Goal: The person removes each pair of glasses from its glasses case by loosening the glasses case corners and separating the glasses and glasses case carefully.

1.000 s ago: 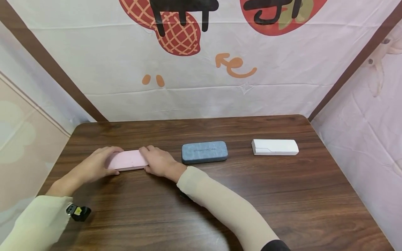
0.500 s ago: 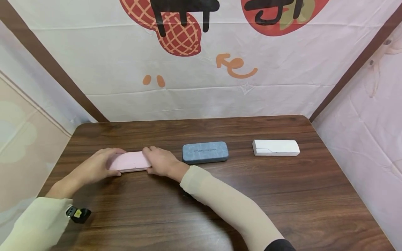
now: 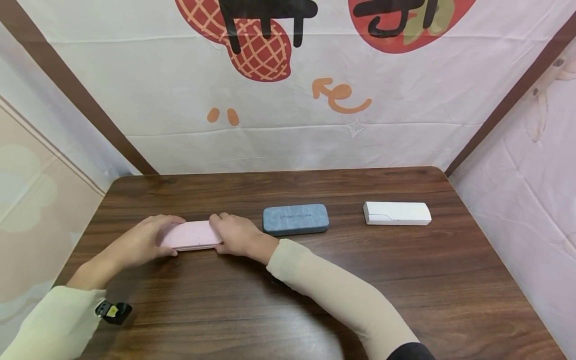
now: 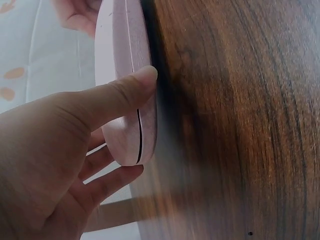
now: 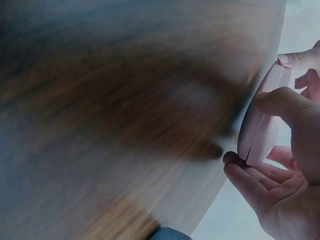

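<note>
A closed pink glasses case [image 3: 193, 235] lies lengthwise between both hands on the left part of the table. My left hand [image 3: 146, 240] grips its left end, thumb at the front and fingers behind. At the other end my right hand [image 3: 236, 234] holds it between thumb and fingers. In the left wrist view the thumb of my left hand [image 4: 55, 125] presses across the seam of the glasses case [image 4: 120, 145]. The right wrist view shows the right hand's thumb on the front side of the case [image 5: 262, 127]. Whether its underside touches the table cannot be made out.
A blue glasses case [image 3: 295, 220] lies just right of the right hand. Farther right is a white case [image 3: 397, 213] with a flap edge. All are on a brown wooden table [image 3: 315, 285], with a printed cloth [image 3: 288, 145] hanging behind it.
Both hands have moved the pink glasses case slightly to the right and a little nearer. Their hold on it looks the same. The blue and white cases have stayed put.
</note>
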